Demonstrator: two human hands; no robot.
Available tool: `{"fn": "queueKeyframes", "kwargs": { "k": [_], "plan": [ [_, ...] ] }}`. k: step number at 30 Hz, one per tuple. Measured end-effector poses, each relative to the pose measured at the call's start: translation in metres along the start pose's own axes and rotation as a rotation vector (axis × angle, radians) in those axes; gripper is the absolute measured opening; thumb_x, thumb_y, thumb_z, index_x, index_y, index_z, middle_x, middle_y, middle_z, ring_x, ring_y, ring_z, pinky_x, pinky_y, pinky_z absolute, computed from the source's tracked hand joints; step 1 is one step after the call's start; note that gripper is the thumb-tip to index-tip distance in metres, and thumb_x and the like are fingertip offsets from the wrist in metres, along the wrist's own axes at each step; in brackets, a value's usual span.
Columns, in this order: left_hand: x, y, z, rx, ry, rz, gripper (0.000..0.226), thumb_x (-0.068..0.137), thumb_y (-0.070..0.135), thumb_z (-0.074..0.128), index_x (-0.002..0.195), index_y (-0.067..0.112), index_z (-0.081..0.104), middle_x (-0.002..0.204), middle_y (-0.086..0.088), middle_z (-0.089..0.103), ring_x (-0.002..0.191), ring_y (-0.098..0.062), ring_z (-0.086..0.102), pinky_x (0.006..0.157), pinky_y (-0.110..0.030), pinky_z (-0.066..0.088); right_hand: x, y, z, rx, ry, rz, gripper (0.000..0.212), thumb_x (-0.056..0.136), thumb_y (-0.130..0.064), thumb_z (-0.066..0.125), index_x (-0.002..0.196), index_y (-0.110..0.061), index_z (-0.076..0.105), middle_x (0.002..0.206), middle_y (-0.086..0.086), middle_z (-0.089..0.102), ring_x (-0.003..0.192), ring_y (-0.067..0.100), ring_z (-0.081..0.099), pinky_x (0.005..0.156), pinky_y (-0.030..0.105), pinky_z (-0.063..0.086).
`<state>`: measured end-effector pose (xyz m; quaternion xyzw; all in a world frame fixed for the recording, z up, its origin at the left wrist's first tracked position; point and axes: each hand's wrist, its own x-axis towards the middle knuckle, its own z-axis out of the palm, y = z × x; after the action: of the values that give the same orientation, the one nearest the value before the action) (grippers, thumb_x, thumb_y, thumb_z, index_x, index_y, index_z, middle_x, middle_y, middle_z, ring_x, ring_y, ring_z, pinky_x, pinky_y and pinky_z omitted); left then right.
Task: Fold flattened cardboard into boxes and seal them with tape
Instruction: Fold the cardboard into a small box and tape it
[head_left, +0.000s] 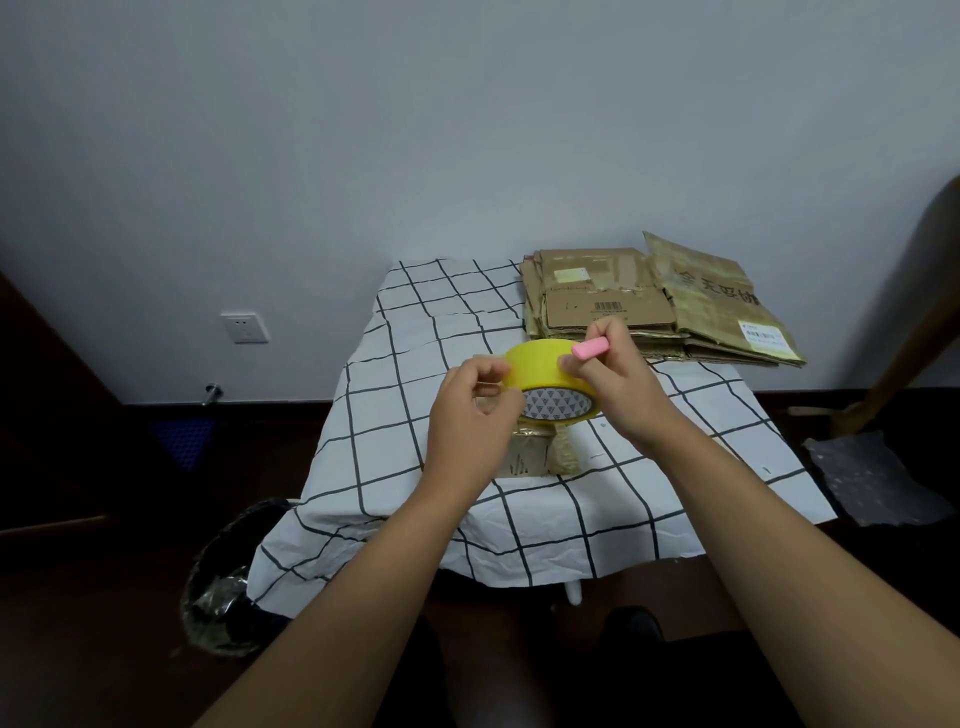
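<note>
A yellow tape roll (540, 371) is held up above the table between both hands. My left hand (470, 415) pinches the roll's left side with curled fingers. My right hand (618, 384) grips a small pink cutter (590, 347) while its fingers touch the roll's right side. Under the roll a small folded cardboard box (535, 452) sits on the checked tablecloth (415, 364), mostly hidden by my hands. A stack of flattened cardboard (654, 301) lies at the table's far right corner.
A bin lined with a shiny bag (228, 577) stands on the floor left of the table. A wall socket (244, 327) is on the wall at left. A wooden leg (914, 332) and a dark sheet (878, 478) are at the right.
</note>
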<state>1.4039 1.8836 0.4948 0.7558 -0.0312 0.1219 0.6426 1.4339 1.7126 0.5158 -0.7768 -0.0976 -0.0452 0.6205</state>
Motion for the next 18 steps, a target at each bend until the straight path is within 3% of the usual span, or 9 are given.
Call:
{"fn": "queueKeyframes", "kwargs": {
  "k": [3, 7, 11, 13, 18],
  "plan": [
    [0.0, 0.0, -0.001, 0.0, -0.006, 0.019, 0.023, 0.088, 0.012, 0.069, 0.094, 0.033, 0.062, 0.111, 0.001, 0.062, 0.089, 0.0, 0.058, 0.081, -0.02, 0.051, -0.001, 0.0, 0.0, -0.011, 0.0, -0.015, 0.027, 0.079, -0.035, 0.059, 0.084, -0.023, 0.036, 0.085, -0.004, 0.034, 0.075, 0.007, 0.034, 0.064, 0.025, 0.031],
    [0.008, 0.002, -0.006, -0.035, -0.026, -0.097, 0.018, 0.085, 0.029, 0.075, 0.1, 0.025, 0.065, 0.102, 0.001, 0.065, 0.092, -0.013, 0.063, 0.082, -0.031, 0.056, -0.001, -0.001, 0.001, -0.059, -0.026, -0.033, 0.028, 0.08, -0.035, 0.06, 0.086, -0.023, 0.036, 0.083, -0.006, 0.035, 0.069, 0.003, 0.034, 0.062, 0.023, 0.03],
    [0.018, 0.006, -0.013, -0.039, -0.057, -0.169, 0.014, 0.087, 0.016, 0.07, 0.099, 0.02, 0.064, 0.093, 0.003, 0.063, 0.085, -0.013, 0.062, 0.08, -0.029, 0.054, 0.001, -0.003, 0.003, -0.077, -0.028, -0.019, 0.029, 0.078, -0.037, 0.06, 0.087, -0.023, 0.036, 0.083, -0.004, 0.035, 0.071, 0.006, 0.034, 0.063, 0.026, 0.029],
    [0.02, 0.006, -0.017, -0.061, -0.094, -0.177, 0.015, 0.087, 0.014, 0.068, 0.101, 0.02, 0.065, 0.092, 0.001, 0.062, 0.086, -0.017, 0.063, 0.085, -0.036, 0.056, 0.002, -0.004, 0.004, -0.076, -0.032, -0.008, 0.029, 0.078, -0.038, 0.06, 0.087, -0.024, 0.036, 0.084, -0.004, 0.035, 0.073, 0.009, 0.034, 0.064, 0.028, 0.029],
    [0.019, 0.012, -0.019, -0.065, -0.153, -0.217, 0.031, 0.082, 0.032, 0.076, 0.106, 0.019, 0.062, 0.098, -0.003, 0.061, 0.092, -0.021, 0.064, 0.093, -0.044, 0.055, 0.003, -0.007, 0.007, -0.06, -0.047, -0.001, 0.029, 0.078, -0.037, 0.061, 0.088, -0.023, 0.037, 0.085, -0.005, 0.037, 0.072, 0.004, 0.037, 0.063, 0.025, 0.031]
  ]
}}
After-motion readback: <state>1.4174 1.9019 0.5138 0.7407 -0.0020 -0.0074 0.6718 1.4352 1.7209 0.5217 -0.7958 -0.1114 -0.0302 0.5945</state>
